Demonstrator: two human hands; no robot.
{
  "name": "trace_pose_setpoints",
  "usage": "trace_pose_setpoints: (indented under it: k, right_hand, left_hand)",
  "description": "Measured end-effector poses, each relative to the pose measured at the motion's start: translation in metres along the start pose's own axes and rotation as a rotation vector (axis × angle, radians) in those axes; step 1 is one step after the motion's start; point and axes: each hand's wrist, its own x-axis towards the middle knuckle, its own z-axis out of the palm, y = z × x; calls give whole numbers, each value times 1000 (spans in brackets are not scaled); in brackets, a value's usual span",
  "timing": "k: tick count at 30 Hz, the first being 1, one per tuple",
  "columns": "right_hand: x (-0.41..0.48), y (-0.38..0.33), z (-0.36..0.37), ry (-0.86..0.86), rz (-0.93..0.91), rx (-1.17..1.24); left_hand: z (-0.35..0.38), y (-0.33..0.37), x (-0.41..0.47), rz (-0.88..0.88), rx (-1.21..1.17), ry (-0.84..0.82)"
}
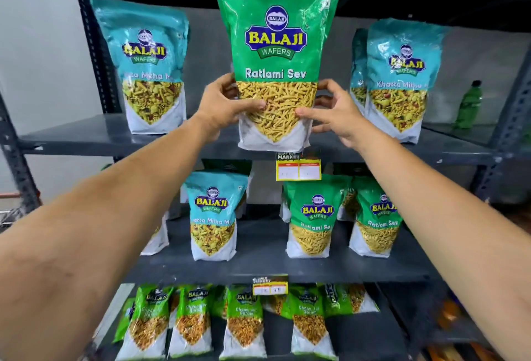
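Note:
A large green Ratlami Sev packet [274, 44] stands upright at the front edge of the upper dark shelf [86, 136], in the middle of the view. My left hand [222, 104] grips its lower left side, thumb across the front. My right hand [334, 110] grips its lower right side, thumb on the front and fingers behind. A second green packet seems to sit right behind it, only its top edge showing.
Teal Khatta Mitha packets stand left [146, 67] and right [402, 79] on the same shelf, with a green bottle [468, 104] at the far right. The shelf below [258, 265] holds teal and green packets. Several Chana Jor Garam packets [244, 323] fill the bottom. Yellow price tags [298, 171] hang from shelf edges.

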Motion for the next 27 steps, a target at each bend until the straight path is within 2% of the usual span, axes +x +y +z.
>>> trace_pose_setpoints:
  k: [12,18,22,27]
  right_hand:
    - [-114,32,32,-112,152,5]
    - [-146,104,50,-92,240,-22]
    - [-154,172,64,-89,355,-91]
    - [-147,250,72,-173,491,-111]
  left_hand:
    - [-17,-41,-114,-51,-55,-80]
    - [-19,-107,-151,-130,-8,-77]
    - [-18,-175,-165,-261,21,-53]
    - [-5,-254,-167,-423,52,-31]
